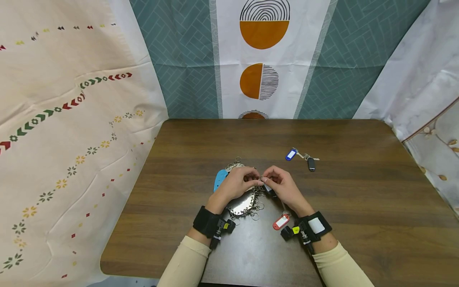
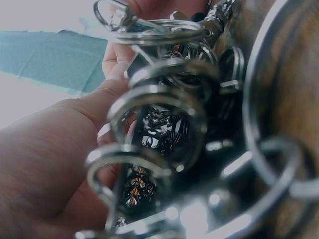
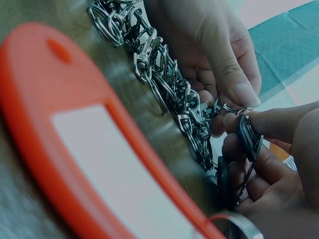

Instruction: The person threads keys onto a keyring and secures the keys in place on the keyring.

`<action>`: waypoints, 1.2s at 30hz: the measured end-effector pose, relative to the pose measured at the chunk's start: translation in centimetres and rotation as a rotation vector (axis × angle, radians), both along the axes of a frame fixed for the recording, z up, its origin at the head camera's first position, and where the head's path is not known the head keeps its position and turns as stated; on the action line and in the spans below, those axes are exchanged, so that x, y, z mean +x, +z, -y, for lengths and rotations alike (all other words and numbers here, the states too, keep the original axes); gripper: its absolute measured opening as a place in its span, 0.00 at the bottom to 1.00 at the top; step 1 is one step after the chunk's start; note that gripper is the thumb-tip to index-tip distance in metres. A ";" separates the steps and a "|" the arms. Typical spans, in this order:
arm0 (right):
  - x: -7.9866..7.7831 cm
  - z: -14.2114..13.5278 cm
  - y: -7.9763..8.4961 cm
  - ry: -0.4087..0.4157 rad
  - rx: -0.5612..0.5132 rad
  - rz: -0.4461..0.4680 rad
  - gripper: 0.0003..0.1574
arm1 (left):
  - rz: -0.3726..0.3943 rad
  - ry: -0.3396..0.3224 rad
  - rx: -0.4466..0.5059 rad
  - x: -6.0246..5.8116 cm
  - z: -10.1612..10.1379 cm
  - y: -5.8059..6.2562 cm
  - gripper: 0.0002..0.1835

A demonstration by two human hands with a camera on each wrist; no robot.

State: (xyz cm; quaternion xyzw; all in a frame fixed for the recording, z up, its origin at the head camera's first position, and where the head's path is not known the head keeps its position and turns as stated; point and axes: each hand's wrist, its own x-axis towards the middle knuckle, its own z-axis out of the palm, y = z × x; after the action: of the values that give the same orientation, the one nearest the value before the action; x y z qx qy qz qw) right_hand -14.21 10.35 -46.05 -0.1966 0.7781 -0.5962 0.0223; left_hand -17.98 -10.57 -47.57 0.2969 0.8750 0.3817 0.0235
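My left hand (image 1: 238, 184) and right hand (image 1: 283, 186) meet fingertip to fingertip over the table. In the right wrist view the left thumb and fingers pinch a small metal key ring (image 3: 230, 106). My right fingers grip a black key tag (image 3: 247, 137) beside it, with a key (image 3: 249, 172) hanging along it. Beneath the left hand lies a shiny round metal plate (image 1: 242, 205), its edge lined with clasps and split rings (image 2: 159, 107). A blue tag (image 1: 220, 178) shows at its left. A red key tag (image 1: 281, 222) lies below the right hand.
Farther back on the wooden table (image 1: 344, 199) lie a blue key tag (image 1: 291, 154) and a black key tag (image 1: 311, 164) with keys. Patterned cloths (image 1: 186, 59) hang behind and along the sides. Both wrists carry strapped cameras.
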 end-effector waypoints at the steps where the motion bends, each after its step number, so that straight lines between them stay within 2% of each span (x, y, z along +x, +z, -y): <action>1: -0.1 0.0 0.1 0.001 0.001 -0.004 0.05 | -0.004 -0.001 0.001 -0.1 0.0 0.1 0.11; 7: -0.6 0.1 0.6 0.012 0.010 -0.001 0.06 | -0.024 0.001 0.009 -0.3 0.2 0.5 0.11; 14: -2.3 -0.5 -1.5 0.010 0.025 -0.013 0.06 | -0.018 0.015 0.018 -0.5 0.0 0.9 0.12; 17: -2.5 -0.8 -1.9 0.005 0.018 -0.017 0.06 | -0.006 0.017 0.028 -0.5 -0.1 1.1 0.12; 23: -2.1 -0.9 -2.7 -0.013 -0.006 0.004 0.05 | 0.049 -0.014 0.021 -0.1 -0.1 1.1 0.15; 27: -1.7 -0.7 -3.0 -0.033 -0.027 -0.001 0.05 | 0.026 -0.026 0.023 0.1 0.0 0.9 0.14; 36: -1.1 -0.2 -3.5 0.022 -0.021 0.000 0.04 | -0.003 -0.006 0.007 0.6 0.6 -0.2 0.10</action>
State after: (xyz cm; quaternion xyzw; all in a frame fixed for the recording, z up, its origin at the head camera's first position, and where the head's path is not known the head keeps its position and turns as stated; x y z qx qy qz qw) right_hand -15.27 10.59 -49.58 -0.2052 0.7695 -0.6042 0.0270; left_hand -17.33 -11.17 -47.72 0.3000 0.8728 0.3844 0.0221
